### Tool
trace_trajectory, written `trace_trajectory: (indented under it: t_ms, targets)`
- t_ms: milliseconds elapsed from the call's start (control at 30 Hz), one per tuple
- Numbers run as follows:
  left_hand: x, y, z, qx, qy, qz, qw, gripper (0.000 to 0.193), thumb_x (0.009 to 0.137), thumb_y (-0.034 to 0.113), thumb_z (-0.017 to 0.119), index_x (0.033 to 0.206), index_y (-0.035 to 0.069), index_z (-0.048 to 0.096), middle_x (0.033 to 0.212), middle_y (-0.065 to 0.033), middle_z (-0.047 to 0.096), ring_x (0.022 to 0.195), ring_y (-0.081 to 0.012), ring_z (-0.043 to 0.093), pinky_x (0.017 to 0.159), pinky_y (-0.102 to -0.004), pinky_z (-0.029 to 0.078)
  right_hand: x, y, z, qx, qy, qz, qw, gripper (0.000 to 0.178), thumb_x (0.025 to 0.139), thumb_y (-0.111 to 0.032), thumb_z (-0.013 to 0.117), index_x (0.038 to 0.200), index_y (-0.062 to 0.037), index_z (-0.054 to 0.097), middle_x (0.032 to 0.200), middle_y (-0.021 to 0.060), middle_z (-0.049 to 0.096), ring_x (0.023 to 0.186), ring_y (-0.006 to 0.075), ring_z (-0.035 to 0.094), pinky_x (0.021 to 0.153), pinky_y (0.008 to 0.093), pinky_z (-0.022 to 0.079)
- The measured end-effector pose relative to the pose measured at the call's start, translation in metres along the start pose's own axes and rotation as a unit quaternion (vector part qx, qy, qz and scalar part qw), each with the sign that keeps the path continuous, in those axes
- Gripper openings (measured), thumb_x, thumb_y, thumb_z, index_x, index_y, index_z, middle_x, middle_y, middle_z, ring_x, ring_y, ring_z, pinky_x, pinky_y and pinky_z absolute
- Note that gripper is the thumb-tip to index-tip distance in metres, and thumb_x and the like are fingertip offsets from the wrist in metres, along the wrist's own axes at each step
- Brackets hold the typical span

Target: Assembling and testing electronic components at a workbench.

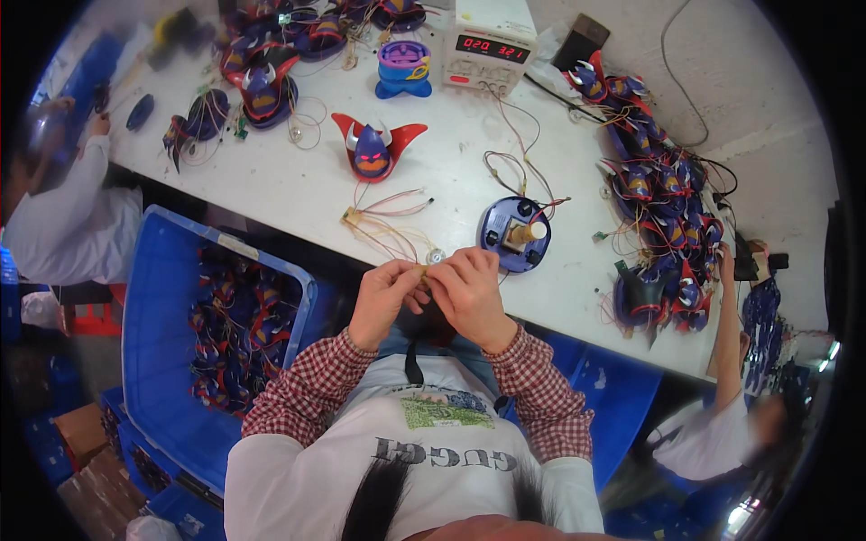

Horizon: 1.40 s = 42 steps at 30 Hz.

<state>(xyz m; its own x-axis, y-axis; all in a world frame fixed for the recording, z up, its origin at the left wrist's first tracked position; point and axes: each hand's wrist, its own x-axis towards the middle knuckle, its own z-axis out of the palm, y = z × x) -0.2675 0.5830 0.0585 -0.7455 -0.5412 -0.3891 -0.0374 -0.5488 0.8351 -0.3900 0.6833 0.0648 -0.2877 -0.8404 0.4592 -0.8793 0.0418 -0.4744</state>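
Note:
At the front edge of the table, my left hand (390, 293) and my right hand (469, 293) meet with fingertips pinched together. Thin wires (383, 236) run into the pinch; the small tan bit between the fingers is too little to make out. These wires come from a small circuit board (350, 216), linked to a purple toy head (370, 151) with white horns, glowing eyes and a red collar. A small round clear part (436, 256) lies just beyond my fingers. Right of my right hand stands a round purple-blue base (514, 236) with a pale knob and wire leads.
A power supply (492, 45) with a red display stands at the back, beside a blue and purple toy piece (403, 68). Wired toy heads pile up at the right (672, 185) and back left (262, 90). A blue bin (149, 361) holds more. Co-workers sit on both sides.

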Motion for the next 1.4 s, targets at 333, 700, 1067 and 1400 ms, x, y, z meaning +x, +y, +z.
trace_trajectory:
  t_ms: [333, 700, 1067, 1400]
  targets:
    - [0.001, -0.001, -0.002, -0.007, 0.003, -0.022, 1.000, 0.015, 0.089, 0.010, 0.056, 0.093, -0.003, 0.062, 0.073, -0.0091, 0.062, 0.061, -0.0125, 0.058, 0.053, -0.0198, 0.047, 0.008, 0.003, -0.003, -0.054, -0.002, -0.067, 0.996, 0.014, 0.073, -0.011, 0.064, 0.085, -0.0107, 0.057, 0.086, 0.0029, 0.051, 0.089, 0.0219, 0.049, 0.085, 0.0421, 0.034]
    - [0.003, -0.004, -0.002, 0.004, 0.033, -0.035, 0.999, 0.016, 0.089, 0.011, 0.057, 0.095, -0.004, 0.061, 0.075, -0.0105, 0.062, 0.058, -0.0137, 0.058, 0.049, -0.0200, 0.046, 0.005, 0.012, 0.004, -0.053, 0.034, -0.106, 0.992, 0.013, 0.072, -0.011, 0.061, 0.084, -0.0103, 0.058, 0.083, 0.0015, 0.052, 0.089, 0.0205, 0.051, 0.088, 0.0425, 0.034]
    - [0.008, -0.014, 0.001, 0.023, 0.039, -0.010, 0.999, 0.016, 0.089, 0.010, 0.058, 0.096, -0.003, 0.060, 0.069, -0.0088, 0.061, 0.056, -0.0122, 0.056, 0.047, -0.0195, 0.045, -0.004, 0.020, 0.016, -0.051, 0.077, -0.099, 0.991, 0.006, 0.075, -0.014, 0.057, 0.080, -0.0100, 0.056, 0.080, 0.0041, 0.052, 0.086, 0.0209, 0.049, 0.091, 0.0458, 0.034]
    - [-0.002, 0.021, 0.002, 0.493, 0.067, 0.217, 0.840, 0.048, 0.072, 0.020, 0.078, 0.108, -0.001, 0.053, 0.089, -0.0120, 0.058, 0.072, -0.0180, 0.053, 0.065, -0.0277, 0.046, -0.021, 0.030, -0.056, 0.080, 0.224, 0.102, 0.966, 0.040, 0.074, -0.011, 0.073, 0.109, -0.0018, 0.056, 0.098, 0.0105, 0.056, 0.084, 0.0258, 0.054, 0.071, 0.0325, 0.047]
